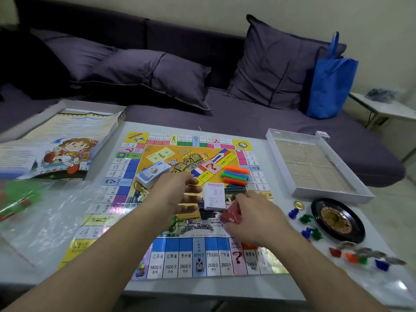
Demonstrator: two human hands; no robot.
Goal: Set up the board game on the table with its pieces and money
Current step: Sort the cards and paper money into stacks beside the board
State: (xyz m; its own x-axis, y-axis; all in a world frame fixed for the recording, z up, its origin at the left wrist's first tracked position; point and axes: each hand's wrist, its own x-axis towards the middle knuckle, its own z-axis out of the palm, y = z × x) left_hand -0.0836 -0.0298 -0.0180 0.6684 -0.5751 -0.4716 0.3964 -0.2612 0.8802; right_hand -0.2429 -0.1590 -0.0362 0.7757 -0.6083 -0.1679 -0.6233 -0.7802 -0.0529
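Observation:
The colourful game board (180,257) lies flat on the white table (337,284). On its middle sit a stack of play money (153,173), a pile of orange, green and blue plastic bars (235,175) and a white card deck (215,195). My right hand (249,218) grips a stack of red cards (230,216) just below the white deck. My left hand (180,193) hovers over the board centre with fingers spread, holding nothing, between the money and the white deck.
The box tray (315,167) stands at right, with a black roulette wheel (337,219), a gold coin (299,205) and small coloured tokens (308,226) in front of it. The box lid (63,152) and a clear plastic bag (45,212) lie at left. A purple sofa is behind.

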